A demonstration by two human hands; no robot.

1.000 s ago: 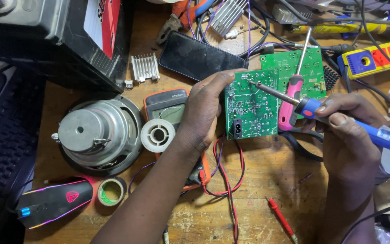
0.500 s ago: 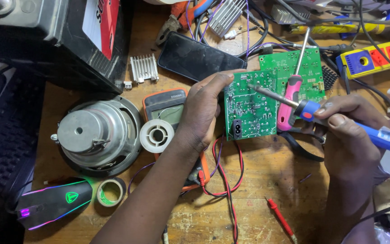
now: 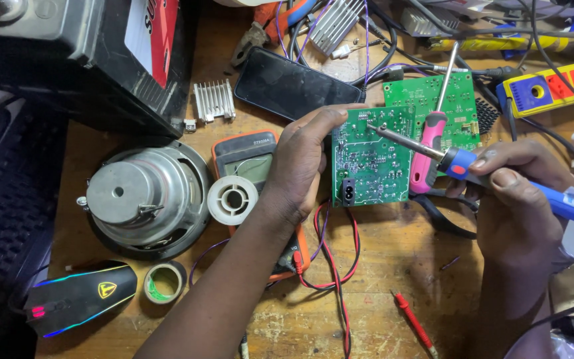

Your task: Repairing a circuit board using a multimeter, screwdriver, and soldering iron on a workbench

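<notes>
My left hand (image 3: 303,163) grips the left edge of a green circuit board (image 3: 370,159), holding it tilted up off the wooden bench. In my right hand (image 3: 516,193) is a blue-handled soldering iron (image 3: 493,174); its metal tip rests on the board's upper part. A pink-handled screwdriver (image 3: 428,156) lies just behind the iron, across a second green circuit board (image 3: 433,96). Red and black wires (image 3: 337,266) hang below the held board.
An orange multimeter (image 3: 250,166) with a white solder spool (image 3: 232,199) on it lies under my left wrist. Left of it sit a speaker driver (image 3: 142,199), tape roll (image 3: 163,282) and lit mouse (image 3: 78,299). A dark phone (image 3: 287,83), heatsink (image 3: 214,100) and yellow power strip (image 3: 553,83) lie behind.
The soldering iron's tip has shifted slightly along the upper part of the held board. The mouse's lights have changed colour. Both hands stay in about the same place.
</notes>
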